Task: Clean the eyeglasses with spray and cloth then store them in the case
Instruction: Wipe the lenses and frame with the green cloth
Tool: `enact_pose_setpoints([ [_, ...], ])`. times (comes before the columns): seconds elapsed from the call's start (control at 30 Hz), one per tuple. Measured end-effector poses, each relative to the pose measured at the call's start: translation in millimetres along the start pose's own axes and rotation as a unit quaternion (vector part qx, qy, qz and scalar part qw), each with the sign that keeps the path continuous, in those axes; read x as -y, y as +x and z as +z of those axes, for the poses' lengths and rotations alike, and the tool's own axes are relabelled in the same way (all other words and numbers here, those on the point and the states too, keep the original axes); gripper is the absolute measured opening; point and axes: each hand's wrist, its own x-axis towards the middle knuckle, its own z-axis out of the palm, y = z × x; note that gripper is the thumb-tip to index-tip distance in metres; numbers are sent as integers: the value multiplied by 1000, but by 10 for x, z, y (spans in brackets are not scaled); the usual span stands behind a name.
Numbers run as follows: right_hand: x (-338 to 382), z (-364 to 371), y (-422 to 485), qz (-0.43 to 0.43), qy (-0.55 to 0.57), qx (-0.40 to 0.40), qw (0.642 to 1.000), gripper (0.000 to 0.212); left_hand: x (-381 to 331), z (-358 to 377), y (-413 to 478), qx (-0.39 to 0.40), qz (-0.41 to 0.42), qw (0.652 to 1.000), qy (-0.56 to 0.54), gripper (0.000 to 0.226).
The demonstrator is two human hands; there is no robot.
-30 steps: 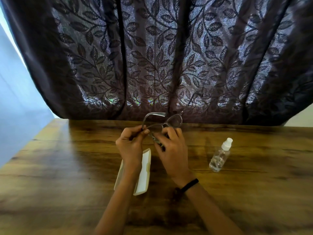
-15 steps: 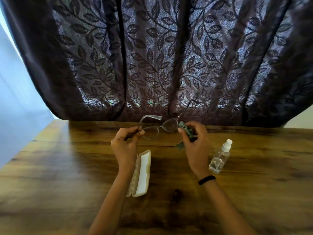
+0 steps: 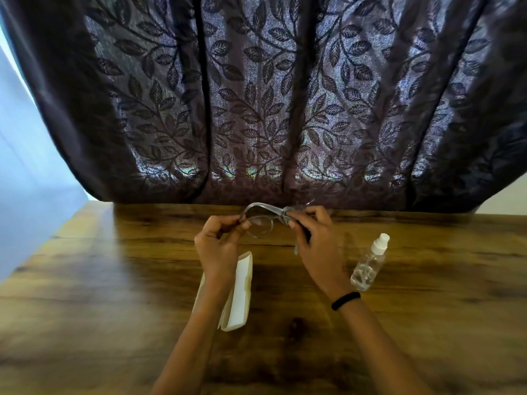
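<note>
The risk sits at the left hand (image 3: 218, 240): it pinches only the outer edge of the eyeglasses (image 3: 261, 223), so a hard rub could twist the frame or pull it loose onto the surface (image 3: 114, 280). That hand is raised, wrist bent up, fingers (image 3: 239, 223) narrowed on the rim. The open case (image 3: 241, 292) lies under that forearm, where a dropping wrist could knock it. The glasses hang above the surface between both hands. The right hand (image 3: 316, 238) arches over the other lens, fingers closed on the cloth (image 3: 286, 216); a fingertip slipping off would smear the glass. The spray bottle (image 3: 369, 263) stands just beside that wrist, easily toppled
</note>
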Motion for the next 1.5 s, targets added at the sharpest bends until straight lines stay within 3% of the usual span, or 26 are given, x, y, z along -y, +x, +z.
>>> enact_pose_setpoints([
  [0.2,-17,-20,10,-18,-18,31,999,32,40,-15,-5,0,13,1000,19,30],
  [0.43,-59,-119,62,14,-114,-33,993,38,-6,-16,22,11,14,1000,7,32],
  [0.83,27,-69,30,-17,-18,31,999,37,13,4,-6,3,-3,1000,0,28],
  [1.3,-139,-89,-75,-31,-31,-6,999,44,-1,-10,17,-30,-24,999,-6,31],
  [1.5,-111,-90,-98,-3,-102,-56,993,37,-48,-54,47,15,-20,999,-19,25],
])
